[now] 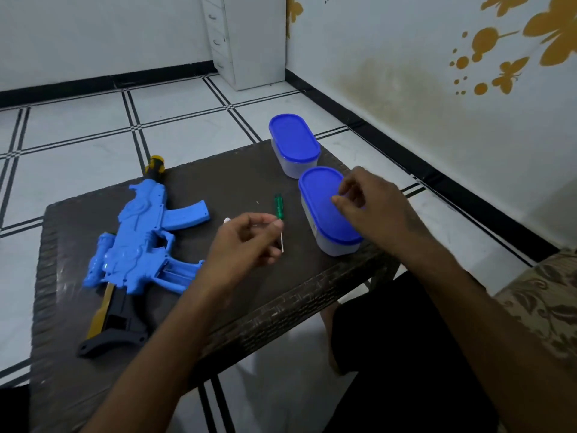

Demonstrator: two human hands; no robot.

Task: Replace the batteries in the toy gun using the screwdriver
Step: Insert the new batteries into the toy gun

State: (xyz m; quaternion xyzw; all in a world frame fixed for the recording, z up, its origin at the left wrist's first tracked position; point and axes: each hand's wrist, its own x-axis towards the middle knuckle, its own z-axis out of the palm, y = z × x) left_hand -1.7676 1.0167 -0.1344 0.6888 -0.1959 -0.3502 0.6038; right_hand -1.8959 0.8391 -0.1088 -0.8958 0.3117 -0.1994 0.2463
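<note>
The screwdriver (280, 216) lies near the middle of the table (281, 295), its green handle pointing toward the far edge and its thin metal shaft running back toward the near edge. The left hand (246, 245) is over it: the thumb and forefinger are curled together right where the handle meets the shaft, and the shaft shows just past the fingertips. Whether the fingers actually pinch the tool or only hover at it cannot be told. A small white thing (227, 220) peeks out just behind that hand's knuckles; what it is cannot be made out.

The gun (140, 245) lies flat along the left side of the table, well apart from the left hand. Its yellow muzzle reaches the far left edge and its black stock points toward the near left corner, with the blue magazine sticking out toward the table's middle.

The right hand (371, 210) is at the near box (329, 210), which stands just right of the screwdriver by the right edge. Its fingers are loosely curled over the blue lid's right rim, touching or nearly so. The far box (293, 145), also blue-lidded, stands at the far right corner, just behind the near one.
</note>
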